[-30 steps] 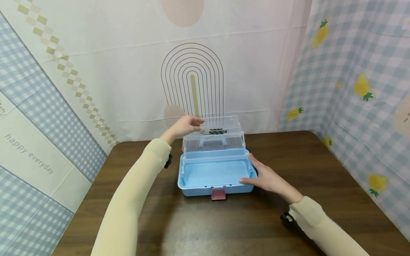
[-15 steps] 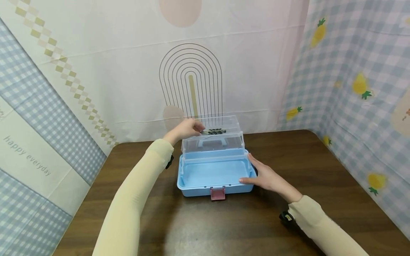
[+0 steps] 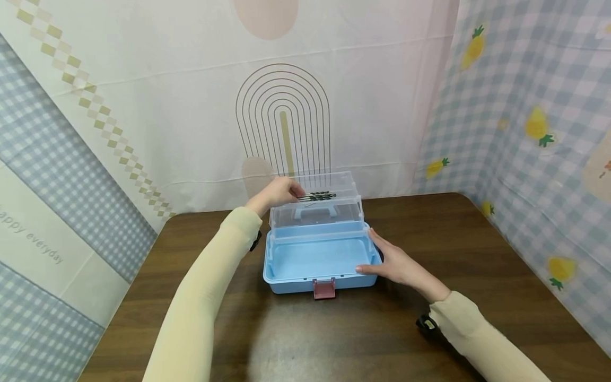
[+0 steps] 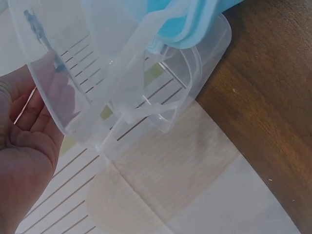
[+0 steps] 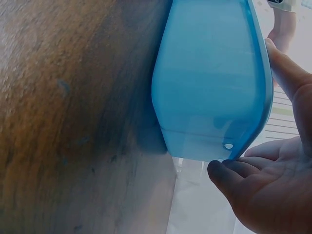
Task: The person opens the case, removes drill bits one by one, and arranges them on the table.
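Drill bits (image 3: 324, 197) are seen lying side by side in the clear top (image 3: 341, 213) of the box (image 3: 292, 287), roughly lengthwise, dark fluted ends toward the right. Their pale shank ends are met by the left hand (image 3: 279, 192), which is reached in from the left. Its fingers are bent downward at the shanks. In the left wrist view these fingers are partly seen through the clear wall, close to one bit; whether any bit is gripped cannot be told.

The right side of the box is steadied by the right hand (image 3: 393, 263). Its thumb is laid at the front rim and its fingers are spread wide toward the rear corner; contact is made along that end only, with nothing lifted. In the right wrist view a small hole is noted in the end wall, near that corner.

The box is placed on the brown worktop (image 3: 305, 339), toward its far edge. The blue base is uncovered at the front, with a pink latch (image 3: 324, 289) hung down from the front rim. A light blue handle (image 3: 315, 211) is seen through the clear top.

Both forearms are covered by cream sleeves (image 3: 191, 297). The worktop is backed by a pale cloth (image 3: 382, 106) printed with nested arches; blue checks are shown on either side, pineapples on the right.
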`<action>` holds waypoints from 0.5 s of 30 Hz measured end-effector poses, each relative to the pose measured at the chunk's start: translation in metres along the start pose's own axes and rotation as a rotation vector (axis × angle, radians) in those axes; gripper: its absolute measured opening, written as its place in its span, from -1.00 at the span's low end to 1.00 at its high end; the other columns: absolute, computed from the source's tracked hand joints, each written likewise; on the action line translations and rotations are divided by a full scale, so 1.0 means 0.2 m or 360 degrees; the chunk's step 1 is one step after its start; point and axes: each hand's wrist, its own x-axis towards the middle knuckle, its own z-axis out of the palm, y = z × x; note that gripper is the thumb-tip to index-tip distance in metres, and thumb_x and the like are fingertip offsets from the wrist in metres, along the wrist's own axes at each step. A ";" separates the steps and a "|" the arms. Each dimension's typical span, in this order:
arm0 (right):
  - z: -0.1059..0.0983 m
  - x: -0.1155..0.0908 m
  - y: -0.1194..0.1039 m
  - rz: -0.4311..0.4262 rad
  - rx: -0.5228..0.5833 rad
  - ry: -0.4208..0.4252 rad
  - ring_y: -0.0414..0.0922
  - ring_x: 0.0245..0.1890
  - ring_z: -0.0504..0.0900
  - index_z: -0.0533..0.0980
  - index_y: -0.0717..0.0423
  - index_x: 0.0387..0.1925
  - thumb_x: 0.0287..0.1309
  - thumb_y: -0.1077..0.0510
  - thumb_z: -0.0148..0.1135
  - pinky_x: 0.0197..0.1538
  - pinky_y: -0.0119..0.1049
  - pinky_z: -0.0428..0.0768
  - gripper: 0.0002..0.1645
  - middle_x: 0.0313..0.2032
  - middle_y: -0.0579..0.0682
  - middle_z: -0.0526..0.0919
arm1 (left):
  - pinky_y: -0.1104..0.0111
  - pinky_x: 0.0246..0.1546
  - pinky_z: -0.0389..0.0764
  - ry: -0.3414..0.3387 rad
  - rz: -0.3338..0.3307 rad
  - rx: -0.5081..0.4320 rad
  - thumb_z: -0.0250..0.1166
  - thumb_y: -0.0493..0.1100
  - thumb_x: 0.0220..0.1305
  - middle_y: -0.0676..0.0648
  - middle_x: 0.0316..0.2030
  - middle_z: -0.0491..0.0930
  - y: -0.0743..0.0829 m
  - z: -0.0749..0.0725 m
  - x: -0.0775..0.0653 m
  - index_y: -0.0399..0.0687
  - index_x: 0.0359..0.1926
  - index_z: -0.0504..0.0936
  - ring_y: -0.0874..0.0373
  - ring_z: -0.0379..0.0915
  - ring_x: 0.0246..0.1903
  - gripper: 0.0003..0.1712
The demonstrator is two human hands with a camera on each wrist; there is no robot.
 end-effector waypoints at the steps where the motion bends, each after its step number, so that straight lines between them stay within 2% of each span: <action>1: 0.00 0.00 0.00 0.0000 0.0001 0.0003 0.33 0.49 0.03 -0.18 0.16 0.60 0.13 -0.31 0.41 0.37 0.32 0.20 0.36 0.55 0.31 -0.13 | 0.29 0.01 0.62 0.0007 0.0000 0.0015 0.32 -0.41 0.28 -0.15 -0.07 0.72 0.00 0.00 0.00 -0.24 0.02 0.72 0.02 0.63 -0.05 -0.71; 7: 0.00 0.00 0.00 -0.0012 0.0005 0.0012 0.32 0.49 0.04 -0.18 0.16 0.60 0.14 -0.29 0.41 0.37 0.32 0.21 0.34 0.56 0.31 -0.12 | 0.29 -0.01 0.62 0.0033 0.0007 0.0108 0.31 -0.39 0.30 -0.12 -0.10 0.72 0.01 0.01 0.01 -0.20 -0.01 0.74 0.03 0.63 -0.07 -0.74; 15: 0.00 -0.01 0.00 -0.0022 -0.0004 0.0020 0.32 0.48 0.05 -0.17 0.16 0.60 0.11 -0.35 0.40 0.36 0.32 0.21 0.37 0.56 0.30 -0.12 | 0.29 0.00 0.62 0.0019 0.0032 0.0130 0.29 -0.37 0.35 -0.13 -0.10 0.71 0.01 0.02 0.02 -0.21 -0.03 0.74 0.03 0.62 -0.06 -0.78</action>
